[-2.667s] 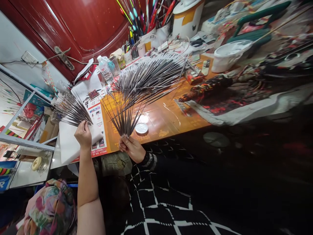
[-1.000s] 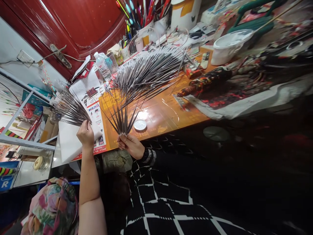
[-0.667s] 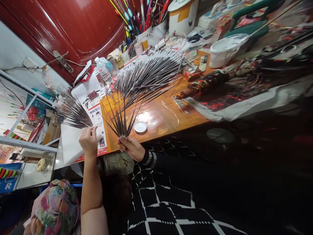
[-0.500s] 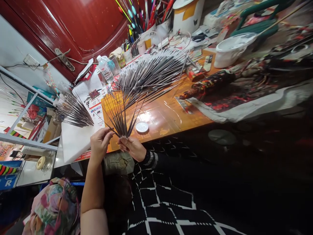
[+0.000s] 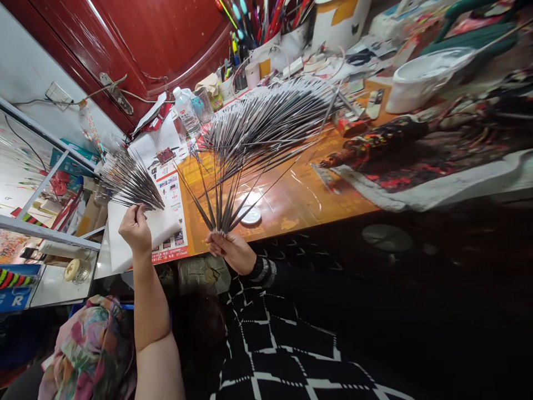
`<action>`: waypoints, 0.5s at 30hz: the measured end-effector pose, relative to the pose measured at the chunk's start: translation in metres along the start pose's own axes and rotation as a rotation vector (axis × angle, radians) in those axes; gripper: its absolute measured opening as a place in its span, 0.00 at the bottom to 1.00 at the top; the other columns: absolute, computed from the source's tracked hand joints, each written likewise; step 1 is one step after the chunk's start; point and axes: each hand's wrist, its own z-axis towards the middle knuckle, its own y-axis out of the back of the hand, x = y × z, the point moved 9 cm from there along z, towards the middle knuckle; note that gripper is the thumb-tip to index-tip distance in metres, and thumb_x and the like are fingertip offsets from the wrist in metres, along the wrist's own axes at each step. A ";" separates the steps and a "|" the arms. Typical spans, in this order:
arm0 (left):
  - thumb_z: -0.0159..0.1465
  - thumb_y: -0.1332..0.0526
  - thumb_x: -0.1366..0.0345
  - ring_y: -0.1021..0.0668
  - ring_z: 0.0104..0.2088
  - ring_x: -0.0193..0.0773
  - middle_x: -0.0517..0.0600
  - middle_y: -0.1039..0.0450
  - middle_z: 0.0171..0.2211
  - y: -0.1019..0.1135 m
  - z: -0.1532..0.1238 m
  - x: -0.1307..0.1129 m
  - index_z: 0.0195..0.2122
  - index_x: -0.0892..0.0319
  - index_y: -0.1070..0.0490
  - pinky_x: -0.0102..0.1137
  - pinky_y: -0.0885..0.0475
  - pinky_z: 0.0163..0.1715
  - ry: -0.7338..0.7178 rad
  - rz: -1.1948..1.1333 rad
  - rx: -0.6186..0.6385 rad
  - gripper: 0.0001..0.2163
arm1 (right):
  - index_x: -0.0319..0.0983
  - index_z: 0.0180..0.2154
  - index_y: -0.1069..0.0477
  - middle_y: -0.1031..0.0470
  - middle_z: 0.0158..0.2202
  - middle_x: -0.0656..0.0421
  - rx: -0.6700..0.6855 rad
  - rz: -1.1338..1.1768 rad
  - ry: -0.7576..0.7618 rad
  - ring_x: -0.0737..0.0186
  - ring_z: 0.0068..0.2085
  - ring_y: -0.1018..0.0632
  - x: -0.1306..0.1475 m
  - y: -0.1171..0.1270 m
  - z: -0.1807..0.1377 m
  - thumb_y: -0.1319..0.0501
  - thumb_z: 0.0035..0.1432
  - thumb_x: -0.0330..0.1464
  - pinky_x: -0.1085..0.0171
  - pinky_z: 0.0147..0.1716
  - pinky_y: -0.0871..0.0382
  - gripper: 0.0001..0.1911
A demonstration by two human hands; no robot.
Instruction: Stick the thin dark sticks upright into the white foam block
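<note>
My right hand [image 5: 234,251] is closed round the lower ends of a fanned bunch of thin dark tapered sticks [image 5: 225,206], their fine tips pointing up and away from me. To its left, my left hand [image 5: 136,230] is pinched shut on a slender dark stick at the near side of a smaller pile of similar sticks [image 5: 135,180]. That pile lies on a white foam sheet [image 5: 120,236]. Beyond the bunch, a large heap of dark sticks with pale ends [image 5: 270,122] spreads over the orange tabletop [image 5: 287,208]. Behind the bunch sits a small round white lid [image 5: 251,215].
A water bottle [image 5: 186,111] stands behind the foam sheet. Cups of brightly coloured rods [image 5: 266,41] line the back. On the right are a white tub [image 5: 425,80] and a paint-stained cloth [image 5: 387,189]. A metal shelf frame [image 5: 50,236] borders the left.
My left hand has moved left from the bunch to the smaller pile. My right hand keeps its grip on the bunch, whose sticks are spread a little wider. The view has shifted slightly.
</note>
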 end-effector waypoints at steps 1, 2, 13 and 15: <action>0.68 0.42 0.57 0.25 0.26 0.32 0.48 0.25 0.26 -0.007 0.002 0.007 0.35 0.59 0.24 0.27 0.30 0.33 -0.007 0.022 0.013 0.13 | 0.36 0.33 0.30 0.49 0.20 0.65 0.000 0.005 -0.003 0.71 0.23 0.42 -0.001 0.000 0.000 0.34 0.56 0.53 0.65 0.26 0.47 0.25; 0.68 0.43 0.57 0.24 0.27 0.33 0.49 0.25 0.27 -0.014 0.002 0.014 0.36 0.59 0.24 0.27 0.30 0.34 -0.013 0.035 0.023 0.13 | 0.36 0.33 0.30 0.49 0.20 0.65 0.002 0.011 -0.007 0.71 0.23 0.42 -0.001 0.000 0.000 0.34 0.56 0.53 0.65 0.26 0.48 0.25; 0.69 0.44 0.59 0.19 0.38 0.39 0.55 0.21 0.32 -0.045 -0.020 0.046 0.39 0.62 0.22 0.31 0.28 0.40 0.002 0.074 0.024 0.14 | 0.36 0.33 0.29 0.47 0.19 0.65 0.037 0.002 0.014 0.71 0.22 0.42 0.003 -0.002 0.001 0.34 0.55 0.54 0.65 0.26 0.47 0.26; 0.69 0.44 0.58 0.19 0.38 0.40 0.56 0.20 0.34 -0.043 -0.020 0.045 0.40 0.61 0.21 0.31 0.29 0.40 -0.025 0.106 0.030 0.14 | 0.36 0.33 0.29 0.47 0.19 0.66 0.051 0.006 0.019 0.72 0.22 0.43 0.003 -0.003 0.001 0.34 0.55 0.54 0.65 0.26 0.47 0.26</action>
